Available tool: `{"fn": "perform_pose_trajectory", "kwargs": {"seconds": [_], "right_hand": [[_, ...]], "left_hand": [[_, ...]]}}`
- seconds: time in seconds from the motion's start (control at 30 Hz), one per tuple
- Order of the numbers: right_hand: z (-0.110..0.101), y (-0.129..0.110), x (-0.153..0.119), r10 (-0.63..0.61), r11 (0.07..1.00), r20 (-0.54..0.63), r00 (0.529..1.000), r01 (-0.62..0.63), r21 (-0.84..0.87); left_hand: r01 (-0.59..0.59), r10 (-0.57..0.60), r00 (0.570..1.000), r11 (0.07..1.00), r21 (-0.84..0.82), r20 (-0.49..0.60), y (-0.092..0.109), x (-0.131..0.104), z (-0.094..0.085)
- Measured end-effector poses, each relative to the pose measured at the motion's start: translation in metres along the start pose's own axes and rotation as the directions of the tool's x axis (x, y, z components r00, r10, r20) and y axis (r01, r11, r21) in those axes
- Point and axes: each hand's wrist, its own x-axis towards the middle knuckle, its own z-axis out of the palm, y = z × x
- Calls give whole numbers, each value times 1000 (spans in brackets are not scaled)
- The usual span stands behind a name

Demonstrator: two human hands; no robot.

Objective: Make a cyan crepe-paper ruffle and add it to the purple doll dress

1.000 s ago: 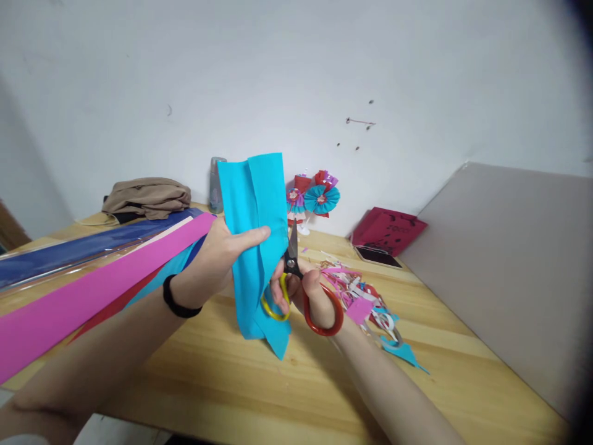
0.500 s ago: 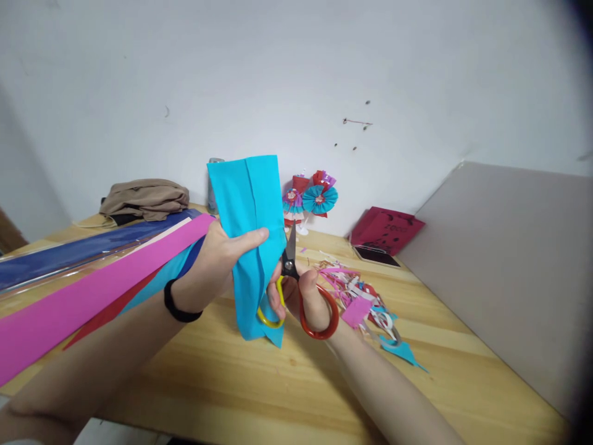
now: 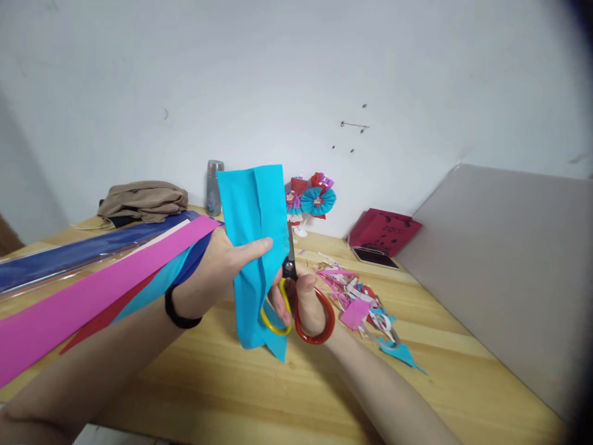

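My left hand point(image 3: 227, 259) grips a folded sheet of turquoise crepe paper point(image 3: 252, 204), thumb pressed on its front face, fingers hidden behind. The sheet stands upright, with a crease down its middle and a loose pointed end hanging below. In my right hand point(image 3: 308, 303) are scissors point(image 3: 289, 269) with one yellow and one red-orange handle loop. Their dark blades point up along the sheet's right edge, partly behind it. How deep the blades sit in the paper I cannot tell.
Pink, red and blue strips point(image 3: 111, 290) lie left. Paper scraps point(image 3: 359, 306) and a tape roll cover the right side, near a phone point(image 3: 375, 257) and a magenta bag point(image 3: 384, 230). Behind stand a flask point(image 3: 214, 188), paper flowers point(image 3: 317, 201) and a brown cloth point(image 3: 143, 201). A panel point(image 3: 500, 259) borders the right.
The turquoise sheet has shifted slightly right and down, uncovering the flask. The scissors' handle loops have come closer together, and the blades now lie more behind the paper's edge.
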Motion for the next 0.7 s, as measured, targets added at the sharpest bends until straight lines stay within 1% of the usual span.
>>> {"fn": "perform_pose_trajectory", "kwargs": {"seconds": [0.17, 0.3, 0.4, 0.57, 0.7], "right_hand": [[-2, 1, -2, -8, 1000, -11, 1000, 8, -19], [-2, -3, -3, 0, 999, -20, 1000, -1, -35], [-3, -5, -3, 6, 999, 6, 1000, -6, -35], [-2, -9, -1, 18, 999, 40, 999, -16, -52], [-2, -14, 1, -12, 999, 88, 996, 15, -32]], "left_hand": [[9, -9, 1000, 1000, 11, 2, -3, 2, -3], [-35, 35, 999, 999, 26, 20, -7, 4, -7], [-61, 61, 998, 998, 12, 25, -6, 5, -7], [-58, 58, 998, 998, -1, 25, -3, 7, -6], [-73, 74, 996, 997, -20, 39, 1, 8, -6]]}}
